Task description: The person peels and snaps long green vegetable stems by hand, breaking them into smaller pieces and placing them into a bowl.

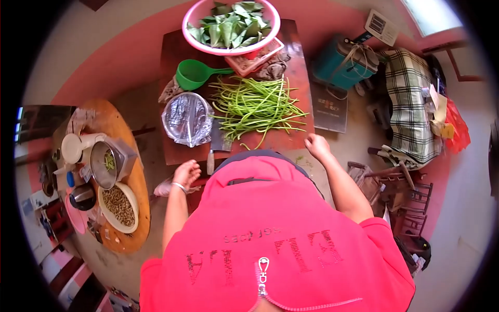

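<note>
My left hand, a bracelet at its wrist, hangs just off the table's front left corner, fingers curled together with nothing visible in them. Beyond the table's front right corner is my right hand, also curled and seemingly empty. A loose pile of long green stems covers the middle of the reddish table. Left of it stands a bowl lined with clear plastic. Between them a knife lies flat, its handle over the front edge, nearer my left hand.
A green ladle lies behind the plastic-lined bowl. At the back, a pink basin of leaves rests over a red basket. Left is a round wooden table with bowls; right are a teal box and small chairs.
</note>
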The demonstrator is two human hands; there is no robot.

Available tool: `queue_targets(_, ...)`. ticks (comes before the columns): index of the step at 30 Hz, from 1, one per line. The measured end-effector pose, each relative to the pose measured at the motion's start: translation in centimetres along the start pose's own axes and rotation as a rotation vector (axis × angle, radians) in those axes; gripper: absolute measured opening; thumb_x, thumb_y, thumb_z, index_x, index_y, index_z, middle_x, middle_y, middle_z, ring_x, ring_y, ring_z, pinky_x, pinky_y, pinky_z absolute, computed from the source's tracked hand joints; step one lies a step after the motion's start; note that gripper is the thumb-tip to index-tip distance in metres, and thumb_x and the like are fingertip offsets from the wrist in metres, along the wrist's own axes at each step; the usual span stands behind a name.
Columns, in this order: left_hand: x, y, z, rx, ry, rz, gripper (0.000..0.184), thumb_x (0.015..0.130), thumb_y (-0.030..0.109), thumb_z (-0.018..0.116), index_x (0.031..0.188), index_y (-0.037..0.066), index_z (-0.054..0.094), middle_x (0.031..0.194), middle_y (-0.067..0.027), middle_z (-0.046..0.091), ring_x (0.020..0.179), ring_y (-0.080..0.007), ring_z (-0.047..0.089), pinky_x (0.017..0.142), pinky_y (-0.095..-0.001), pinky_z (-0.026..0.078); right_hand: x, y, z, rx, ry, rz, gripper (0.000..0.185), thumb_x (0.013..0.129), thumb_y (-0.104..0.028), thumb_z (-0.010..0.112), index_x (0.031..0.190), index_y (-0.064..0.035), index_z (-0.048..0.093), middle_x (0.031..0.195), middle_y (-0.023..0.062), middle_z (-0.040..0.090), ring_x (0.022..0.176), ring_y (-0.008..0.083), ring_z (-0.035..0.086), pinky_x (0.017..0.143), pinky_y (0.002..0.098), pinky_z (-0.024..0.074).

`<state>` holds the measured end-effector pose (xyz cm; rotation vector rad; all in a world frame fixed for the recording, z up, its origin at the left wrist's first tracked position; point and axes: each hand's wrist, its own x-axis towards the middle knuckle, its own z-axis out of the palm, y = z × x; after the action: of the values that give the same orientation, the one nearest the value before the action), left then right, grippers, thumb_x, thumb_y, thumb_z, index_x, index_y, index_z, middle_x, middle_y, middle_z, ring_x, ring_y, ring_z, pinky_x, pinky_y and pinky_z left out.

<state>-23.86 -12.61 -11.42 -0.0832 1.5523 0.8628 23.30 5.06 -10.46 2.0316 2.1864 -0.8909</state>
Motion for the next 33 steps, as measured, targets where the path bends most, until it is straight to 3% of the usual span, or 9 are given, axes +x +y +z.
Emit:
queue_targets(2,2.5,-4.1,0.0,0.251,-0.015,-0.021,0.018,0.088,0.022,0.056,0.101,0.009,0.059,0.088,-0.0035,0.063,0.070,-0.0135,0.060,0.062,-0.0273,0.051,2.3,-1.7,-0.6,0.009,0.042,0.000,0.024,0.080,-0.027,0.058,0.091,-0.0061,0.061,0.087,0.0159,0.064,0.084,0.0326,0.062,0.073,0.0419,0.0484)
queue_targets(4,2.1,-6.1,0.1,0.496,-0.056,0.137,0.019,0.089,0.023,0.056,0.101,0.009,0.060,0.086,-0.0026,0.063,0.069,-0.0118,0.058,0.060,-0.0261,0.049,4.7,-2.5,-0.5,0.015,0.039,0.014,0.027,0.080,-0.028,0.058,0.097,-0.0074,0.060,0.090,0.0147,0.065,0.087,0.0315,0.062,0.075,0.0417,0.0484)
queue_targets(6,1.2,-7.0,-0.5,0.475,-0.026,0.100,0.019,0.089,0.022,0.056,0.102,0.009,0.060,0.084,-0.0018,0.063,0.068,-0.0112,0.058,0.060,-0.0263,0.049,6.7,-2.9,-0.2,-0.015,0.065,0.014,0.031,0.081,-0.026,0.056,0.109,-0.0120,0.055,0.097,0.0135,0.065,0.093,0.0315,0.060,0.080,0.0422,0.0477)
queue_targets(12,-1.6,-8.1,-2.9,0.440,0.199,0.006,0.016,0.089,0.021,0.055,0.097,0.009,0.060,0.077,-0.0005,0.063,0.058,-0.0096,0.057,0.051,-0.0222,0.049,11.1,-0.9,-0.8,-0.247,-0.089,0.146,0.034,0.083,-0.021,0.051,0.117,-0.0190,0.052,0.104,0.0148,0.063,0.099,0.0324,0.059,0.083,0.0426,0.0471)
queue_targets(15,-3.0,-8.1,-2.4,0.215,0.245,-0.141,0.014,0.090,0.019,0.054,0.099,0.011,0.060,0.080,0.0000,0.064,0.064,-0.0095,0.061,0.054,-0.0211,0.052,12.8,2.5,0.6,-0.298,-0.141,0.055,0.029,0.083,-0.025,0.052,0.111,-0.0185,0.055,0.100,0.0161,0.063,0.096,0.0327,0.060,0.081,0.0431,0.0478)
queue_targets(19,-3.6,-7.5,1.5,0.103,0.200,-0.115,0.016,0.090,0.018,0.053,0.102,0.010,0.060,0.085,-0.0010,0.064,0.068,-0.0109,0.062,0.057,-0.0217,0.052,12.0,2.8,-0.7,-0.287,-0.143,-0.070,0.023,0.085,-0.027,0.050,0.104,-0.0152,0.055,0.095,0.0159,0.063,0.092,0.0343,0.060,0.077,0.0444,0.0480)
queue_targets(27,-5.1,-4.6,10.8,0.263,0.065,-0.058,0.024,0.089,0.020,0.056,0.109,0.006,0.058,0.091,-0.0040,0.063,0.073,-0.0118,0.061,0.065,-0.0239,0.052,12.2,4.2,0.2,-0.225,-0.011,-0.307,0.019,0.081,-0.023,0.057,0.096,-0.0118,0.056,0.088,0.0116,0.063,0.085,0.0309,0.061,0.071,0.0432,0.0483)
queue_targets(33,-5.0,-2.0,15.9,0.293,-0.110,0.046,0.026,0.089,0.019,0.056,0.111,0.004,0.056,0.093,-0.0056,0.063,0.074,-0.0112,0.060,0.067,-0.0242,0.050,8.7,2.7,-5.0,-0.039,-0.114,-0.410,0.020,0.082,-0.027,0.057,0.089,-0.0086,0.062,0.082,0.0144,0.063,0.081,0.0326,0.061,0.069,0.0439,0.0479)
